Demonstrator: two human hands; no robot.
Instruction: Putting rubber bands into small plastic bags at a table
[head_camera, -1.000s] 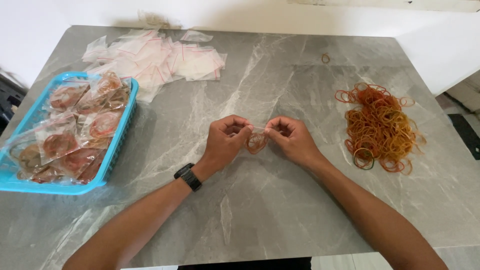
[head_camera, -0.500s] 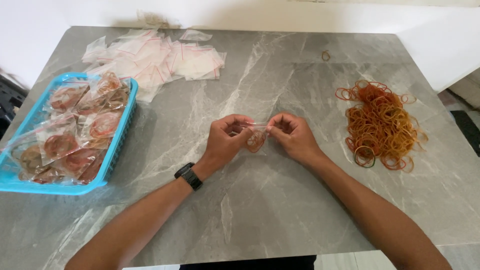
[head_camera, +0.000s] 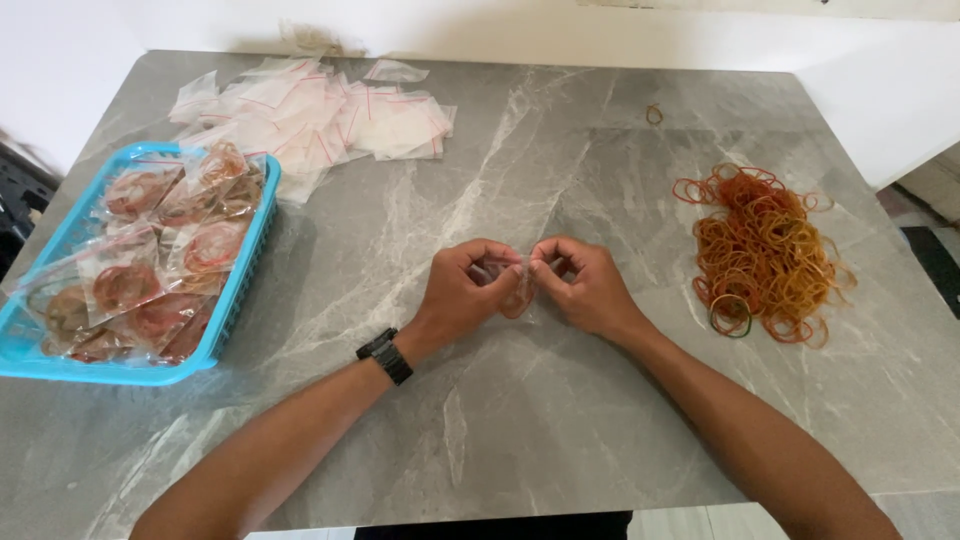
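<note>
Grey marble-look desk (head_camera: 560, 420) filled the view, white wall behind its far edge. At the left edge sat a blue plastic basket (head_camera: 246, 262), packed w/ small clear bags of rubber bands (head_camera: 125, 285), each bag showing reddish-brown loops inside. Just beyond it, near the far-left corner, lay a loose heap of empty clear zip bags (head_camera: 320, 115) w/ thin red strips along their mouths, flat and overlapping; no print could be made out on them. Mid-desk, the left hand (head_camera: 462, 290), black watch (head_camera: 386, 356) on its wrist, was curled closed w/ thumb and fingers pinching the left end of a small clear bag (head_camera: 516, 290) w/ reddish bands inside. The right hand (head_camera: 585, 285) pinched the bag's other end the same way, fingers curled in. So the bag sat between the two hands, held just above the desk, its mouth running roughly left-right from one pinch to the other, body hanging toward the near edge; both hands were about equally close to it, almost touching each other. Toward the right edge, well apart from the hands, lay a big loose pile of rubber bands (head_camera: 762, 255), orange, red and a few green. One stray band (head_camera: 653, 114) lay alone near the far edge.
</note>
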